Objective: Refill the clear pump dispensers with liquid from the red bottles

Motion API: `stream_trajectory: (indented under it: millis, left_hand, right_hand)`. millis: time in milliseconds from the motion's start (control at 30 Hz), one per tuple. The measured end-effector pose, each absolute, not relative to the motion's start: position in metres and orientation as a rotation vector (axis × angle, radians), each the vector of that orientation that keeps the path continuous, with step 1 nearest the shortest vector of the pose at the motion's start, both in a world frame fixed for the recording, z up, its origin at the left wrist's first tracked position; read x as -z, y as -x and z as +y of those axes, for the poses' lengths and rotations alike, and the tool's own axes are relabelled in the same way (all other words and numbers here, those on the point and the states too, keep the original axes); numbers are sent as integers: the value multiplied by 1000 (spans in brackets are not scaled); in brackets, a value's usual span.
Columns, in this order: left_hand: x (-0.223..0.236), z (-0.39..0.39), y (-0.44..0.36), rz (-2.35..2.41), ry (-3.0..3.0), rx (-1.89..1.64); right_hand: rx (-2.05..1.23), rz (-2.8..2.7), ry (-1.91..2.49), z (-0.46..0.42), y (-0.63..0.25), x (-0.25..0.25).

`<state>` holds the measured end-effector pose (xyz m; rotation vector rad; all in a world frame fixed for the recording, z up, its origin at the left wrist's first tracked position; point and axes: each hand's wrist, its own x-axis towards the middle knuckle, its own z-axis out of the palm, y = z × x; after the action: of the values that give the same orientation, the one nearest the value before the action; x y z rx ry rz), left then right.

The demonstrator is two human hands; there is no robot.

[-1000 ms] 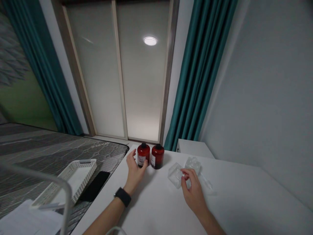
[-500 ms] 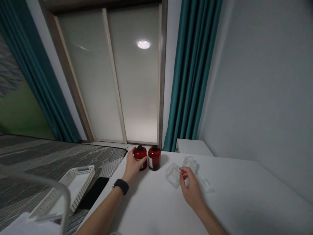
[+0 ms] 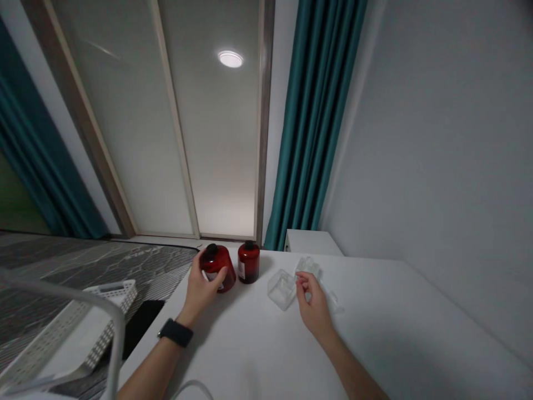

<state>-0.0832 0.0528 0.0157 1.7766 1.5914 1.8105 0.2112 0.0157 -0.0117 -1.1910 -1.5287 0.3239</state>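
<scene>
My left hand (image 3: 202,290) wraps around a dark red plastic bottle (image 3: 217,268) with a black cap, tipping it towards the left. A second red bottle (image 3: 249,262) with a white label stands upright just to its right, not touching my hand. My right hand (image 3: 314,304) has its fingers pinched together at the edge of clear plastic packaging. That packaging includes a square transparent tray (image 3: 282,289), a lumpier clear piece (image 3: 308,267) and a thin clear strip (image 3: 330,297). I cannot tell whether the fingers grip any of it.
All this lies on a white table (image 3: 375,333). Beyond its left edge, a white slotted basket (image 3: 97,328) and a black phone (image 3: 141,321) rest on a grey mattress. A curved metal rail (image 3: 75,294) crosses the lower left foreground, and a white cabinet (image 3: 312,242) stands behind the table.
My left hand has closed around the left bottle, then tipped it and drawn it leftward. My right hand stays at the clear plastic. The whole view has swung slightly to the left.
</scene>
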Motion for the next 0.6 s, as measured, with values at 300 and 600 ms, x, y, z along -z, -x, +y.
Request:
stream_trajectory:
  millis: [300,600]
  left_hand:
    - [-14,29,48,1296,-2169,-1458]
    - [-7,29,46,1214,-2187,-1349]
  right_hand:
    - [-305,-1681,1144,14,-209,10]
    - [-155,-1694,1241,21,-239,3]
